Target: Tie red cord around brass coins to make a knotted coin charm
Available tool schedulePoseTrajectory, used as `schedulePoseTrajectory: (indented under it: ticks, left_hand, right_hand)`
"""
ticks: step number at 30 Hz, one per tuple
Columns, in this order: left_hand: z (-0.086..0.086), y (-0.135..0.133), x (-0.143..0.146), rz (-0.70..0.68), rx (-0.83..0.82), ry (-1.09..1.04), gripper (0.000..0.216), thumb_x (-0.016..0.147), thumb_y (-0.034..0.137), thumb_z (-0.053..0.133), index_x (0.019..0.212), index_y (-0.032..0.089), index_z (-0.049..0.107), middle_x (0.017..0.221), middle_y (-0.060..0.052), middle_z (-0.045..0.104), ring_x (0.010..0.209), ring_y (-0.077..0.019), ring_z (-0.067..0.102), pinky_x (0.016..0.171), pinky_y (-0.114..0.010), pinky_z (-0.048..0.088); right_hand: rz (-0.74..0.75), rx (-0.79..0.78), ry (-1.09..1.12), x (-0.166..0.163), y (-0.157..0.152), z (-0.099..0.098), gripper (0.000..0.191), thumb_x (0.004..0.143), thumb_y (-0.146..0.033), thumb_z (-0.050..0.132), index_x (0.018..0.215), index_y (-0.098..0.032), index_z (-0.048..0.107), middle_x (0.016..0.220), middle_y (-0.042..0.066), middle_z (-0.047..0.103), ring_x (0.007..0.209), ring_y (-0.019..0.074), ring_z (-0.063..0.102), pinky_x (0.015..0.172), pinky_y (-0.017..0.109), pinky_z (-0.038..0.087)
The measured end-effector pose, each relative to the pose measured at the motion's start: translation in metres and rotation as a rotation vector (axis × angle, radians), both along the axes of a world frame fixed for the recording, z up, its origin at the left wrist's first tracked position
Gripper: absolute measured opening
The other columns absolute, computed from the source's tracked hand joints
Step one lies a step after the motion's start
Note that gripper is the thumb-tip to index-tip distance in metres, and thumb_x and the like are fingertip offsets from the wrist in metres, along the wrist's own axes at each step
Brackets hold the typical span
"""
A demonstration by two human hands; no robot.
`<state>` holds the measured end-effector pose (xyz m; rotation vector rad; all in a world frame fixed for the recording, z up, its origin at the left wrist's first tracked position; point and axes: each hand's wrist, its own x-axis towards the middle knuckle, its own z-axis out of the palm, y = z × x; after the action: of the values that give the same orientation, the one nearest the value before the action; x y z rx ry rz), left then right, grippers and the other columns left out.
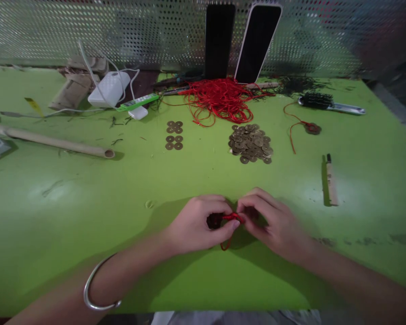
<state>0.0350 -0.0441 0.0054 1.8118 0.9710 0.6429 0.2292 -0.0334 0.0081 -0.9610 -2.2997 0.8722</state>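
Close to the table's front edge, my left hand (203, 221) and my right hand (272, 221) meet fingertip to fingertip. Between them runs a knotted red cord (230, 217), pinched by thumb and fingers on both sides. Inside the curl of my left fingers sits a dark coin-like piece (214, 220), partly hidden. A loop of the cord hangs below my left thumb. Farther back lies a heap of holed brass coins (250, 142). Left of it are several more coins (174, 135) set out in two small groups.
Behind the coins lies a tangle of red cord (219, 99). Two phones (259, 43) lean on the perforated metal panel (149, 36). A tied coin piece (312, 128), a hairbrush (331, 104) and a marker (331, 183) lie right; a bamboo tube (54, 142) and white adapter (108, 89) left.
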Motion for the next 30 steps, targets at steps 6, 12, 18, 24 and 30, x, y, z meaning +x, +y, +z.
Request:
schedulePoseTrajectory:
  ticks: [6, 12, 18, 24, 30]
  left_hand:
    - [0.0006, 0.001, -0.0002, 0.02, -0.017, -0.026, 0.015, 0.082, 0.016, 0.052, 0.07, 0.013, 0.059, 0.07, -0.001, 0.056, 0.063, -0.0097, 0.051, 0.06, -0.021, 0.041]
    - [0.0009, 0.001, -0.0005, 0.017, -0.026, -0.031, 0.017, 0.083, 0.015, 0.051, 0.067, 0.013, 0.057, 0.067, 0.0, 0.054, 0.062, -0.0093, 0.049, 0.059, -0.021, 0.04]
    - [0.0019, 0.0008, -0.0005, -0.004, -0.045, -0.026, 0.015, 0.082, 0.014, 0.051, 0.073, 0.012, 0.062, 0.073, -0.004, 0.059, 0.066, -0.0115, 0.053, 0.063, -0.023, 0.042]
    - [0.0021, 0.0015, -0.0014, -0.006, -0.062, -0.041, 0.015, 0.082, 0.015, 0.051, 0.074, 0.012, 0.063, 0.076, -0.005, 0.061, 0.068, -0.0122, 0.055, 0.062, -0.024, 0.043]
    - [0.0019, 0.0018, -0.0011, 0.007, -0.04, -0.07, 0.014, 0.081, 0.013, 0.051, 0.073, 0.013, 0.063, 0.072, -0.002, 0.058, 0.064, -0.0103, 0.052, 0.06, -0.022, 0.042]
  right_hand:
    - [-0.03, -0.009, 0.051, 0.0007, -0.001, -0.0015, 0.013, 0.088, -0.015, 0.05, 0.1, -0.021, 0.053, 0.082, 0.001, 0.055, 0.067, 0.0109, 0.053, 0.058, 0.022, 0.045]
    - [0.005, 0.004, 0.097, 0.0011, 0.0007, -0.0003, 0.015, 0.088, -0.012, 0.051, 0.099, -0.02, 0.057, 0.087, 0.002, 0.058, 0.076, 0.0112, 0.056, 0.065, 0.022, 0.046]
    - [0.016, 0.008, 0.057, 0.0019, 0.0017, 0.0013, 0.007, 0.09, -0.016, 0.049, 0.092, -0.019, 0.055, 0.082, 0.002, 0.058, 0.071, 0.0119, 0.055, 0.061, 0.023, 0.045]
    - [-0.009, 0.027, 0.058, 0.0027, 0.0012, 0.0005, 0.007, 0.091, -0.016, 0.048, 0.092, -0.019, 0.054, 0.081, 0.002, 0.057, 0.07, 0.0115, 0.054, 0.061, 0.023, 0.045]
    - [-0.005, -0.013, 0.071, 0.0021, 0.0036, 0.002, 0.01, 0.09, -0.019, 0.049, 0.098, -0.02, 0.056, 0.084, 0.003, 0.059, 0.069, 0.0121, 0.056, 0.059, 0.024, 0.046]
